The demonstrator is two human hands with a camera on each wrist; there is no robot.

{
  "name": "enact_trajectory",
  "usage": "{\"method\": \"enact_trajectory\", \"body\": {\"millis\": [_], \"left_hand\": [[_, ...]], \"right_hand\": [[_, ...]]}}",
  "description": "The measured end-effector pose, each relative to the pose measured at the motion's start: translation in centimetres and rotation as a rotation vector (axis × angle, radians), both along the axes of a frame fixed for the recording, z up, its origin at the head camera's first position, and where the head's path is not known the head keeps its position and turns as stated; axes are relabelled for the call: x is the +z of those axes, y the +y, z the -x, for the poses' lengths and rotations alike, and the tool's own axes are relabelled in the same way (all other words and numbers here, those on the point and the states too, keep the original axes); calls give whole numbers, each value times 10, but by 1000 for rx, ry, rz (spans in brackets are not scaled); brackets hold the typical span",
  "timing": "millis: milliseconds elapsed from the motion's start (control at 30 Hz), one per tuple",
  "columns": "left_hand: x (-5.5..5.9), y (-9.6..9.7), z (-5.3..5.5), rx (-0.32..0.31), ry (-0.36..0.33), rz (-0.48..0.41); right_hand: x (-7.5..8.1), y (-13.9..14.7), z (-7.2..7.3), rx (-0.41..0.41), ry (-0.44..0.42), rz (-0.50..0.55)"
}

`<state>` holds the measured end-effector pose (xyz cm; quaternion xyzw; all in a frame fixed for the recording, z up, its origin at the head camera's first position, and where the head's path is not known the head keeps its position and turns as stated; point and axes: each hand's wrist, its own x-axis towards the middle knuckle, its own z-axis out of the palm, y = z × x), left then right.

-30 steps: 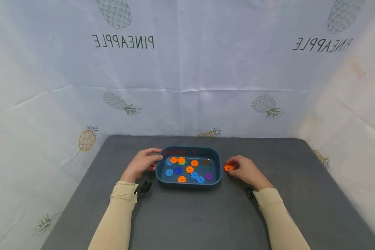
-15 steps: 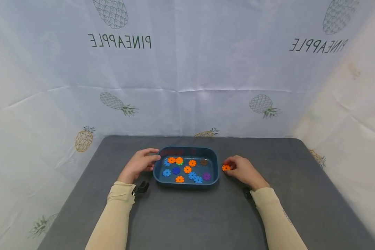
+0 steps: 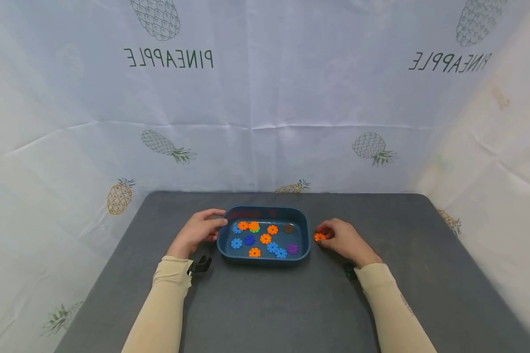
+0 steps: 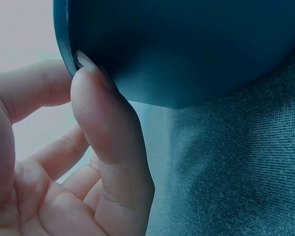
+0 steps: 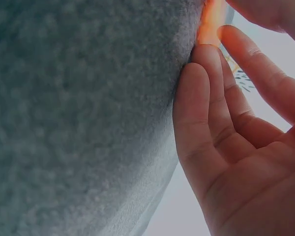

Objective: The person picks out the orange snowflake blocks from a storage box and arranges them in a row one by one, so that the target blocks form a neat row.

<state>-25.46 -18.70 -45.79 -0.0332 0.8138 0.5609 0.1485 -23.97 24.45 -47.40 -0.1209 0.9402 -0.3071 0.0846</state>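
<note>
A dark blue tray [image 3: 265,261] stands on the table with several notched snowflake-like discs lying in it, orange, blue, purple, green and brown. At its left end, my left hand [image 3: 198,231] holds the rim; the left wrist view shows the thumb [image 4: 105,118] against the tray wall [image 4: 187,54] at its edge. To the right of the tray, my right hand [image 3: 345,239] pinches an orange notched disc [image 3: 320,237] close to the tabletop. In the right wrist view the disc [image 5: 211,24] shows blurred at the fingertips, partly hidden.
The grey table [image 3: 265,304] reaches back to a pale cloth [image 3: 265,157] printed with pineapples. Dark straps [image 3: 199,265] sit at both wrists.
The whole view has shifted slightly, so tray and hands appear a little further left than a second ago. Both hands keep their places by the tray, the orange disc still in the right.
</note>
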Motion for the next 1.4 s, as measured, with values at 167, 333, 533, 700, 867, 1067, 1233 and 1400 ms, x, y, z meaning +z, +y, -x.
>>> {"method": "enact_trajectory", "body": {"millis": [167, 333, 533, 700, 867, 1067, 1233, 1400], "left_hand": [[1, 0, 0, -4, 1, -5], [0, 0, -1, 1, 1, 1], [1, -1, -2, 9, -4, 5], [3, -2, -3, 18, 2, 0], [0, -2, -2, 11, -2, -15], [0, -3, -3, 20, -1, -22], [-1, -3, -2, 23, -3, -23], [-2, -2, -2, 17, -6, -38]], "right_hand": [[3, 2, -1, -15, -18, 1], [4, 4, -2, -14, -14, 5], [4, 4, -2, -8, -3, -6], [12, 4, -4, -7, -5, 3], [25, 3, -10, -7, 12, 20], [49, -15, -4, 62, 73, -1], [73, -40, 6, 154, 82, -49], [87, -68, 14, 259, 52, -79]]}}
